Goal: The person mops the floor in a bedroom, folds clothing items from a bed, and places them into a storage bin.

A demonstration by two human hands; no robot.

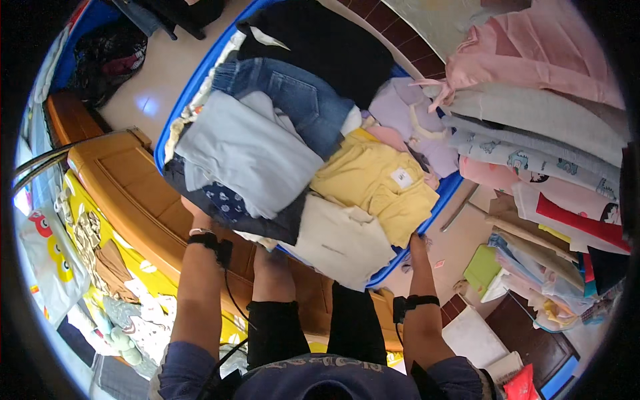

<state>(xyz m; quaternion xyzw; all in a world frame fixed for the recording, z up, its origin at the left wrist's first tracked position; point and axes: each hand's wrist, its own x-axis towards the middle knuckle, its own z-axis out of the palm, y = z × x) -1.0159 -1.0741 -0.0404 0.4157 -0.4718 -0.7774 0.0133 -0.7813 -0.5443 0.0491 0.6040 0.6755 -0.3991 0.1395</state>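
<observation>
A large blue plastic bin [437, 207] piled with folded clothes lies before me, over my legs. My left hand [196, 210] is at its near left side, partly hidden under dark cloth. At the near right corner my right hand [418, 245] grips the rim. In the bin are a light blue folded garment [250, 150], blue jeans [300, 95], black clothing [325, 50], a yellow garment [370, 175] bearing a white label, a cream garment [340, 240] and a lilac piece [400, 105].
A wooden bench [125, 185] stands behind the bin's left side, with a yellow cloth [145, 265] and clothes beyond. Hanging clothes [540, 120] crowd the right. A green box [482, 267] and white cartons [472, 335] are lower right. A cable [232, 300] runs from my left wrist.
</observation>
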